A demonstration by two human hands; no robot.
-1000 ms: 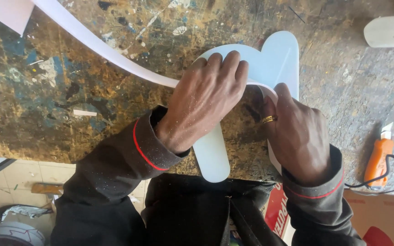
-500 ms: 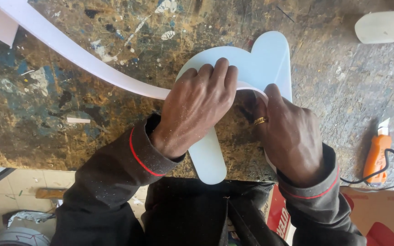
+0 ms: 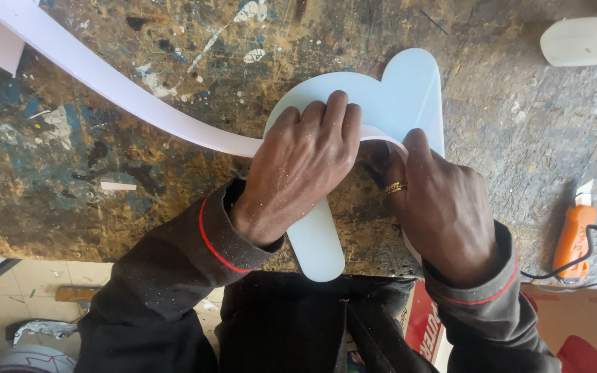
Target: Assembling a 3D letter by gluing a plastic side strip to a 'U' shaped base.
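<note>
Fingers [image 3: 326, 114] press strip [image 3: 126, 93] | pale cutout [image 3: 409, 90] | leg seemingly points toward wearer

The scene is lit evenly by soft daylight. Only faint shadows are cast under the hands. Mild glare is seen on the white strip [image 3: 105, 83], where detail is washed out. The table [image 3: 105, 179] is rendered sharply; slight softness is noticed at the bottom edge.

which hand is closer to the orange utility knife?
Right. The right hand sits just left of the orange utility knife, not touching it; the left hand is farther off, pressing on the pale blue cutout.
</note>
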